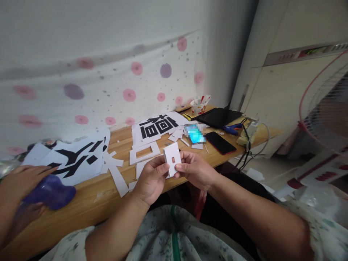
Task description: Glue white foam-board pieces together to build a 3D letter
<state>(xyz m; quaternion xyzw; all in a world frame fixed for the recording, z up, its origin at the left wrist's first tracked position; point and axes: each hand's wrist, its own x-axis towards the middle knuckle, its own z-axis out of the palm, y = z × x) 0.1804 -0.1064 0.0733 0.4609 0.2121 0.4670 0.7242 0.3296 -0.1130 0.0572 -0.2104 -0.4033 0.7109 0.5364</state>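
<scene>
Between my two hands, above the table's front edge, is a small white foam board piece [172, 150] with a square hole in it. My left hand [152, 175] pinches its left side between thumb and fingers. On the right side, the thumb and fingers of my right hand [194, 166] close on the same piece. Behind it on the table lie a white rectangular frame [144, 152] and several small white cut pieces. A branched white cutout [116, 170] lies left of my left hand.
Another person's hands [24, 181] hold a purple slime-like lump [53, 192] at the left. Printed sheets [78, 156] lie on the wooden table [89, 203]. Toward the right are a lit phone [195, 134], a dark phone [220, 142], a blue-handled tool [232, 128], cables and a fan [326, 98].
</scene>
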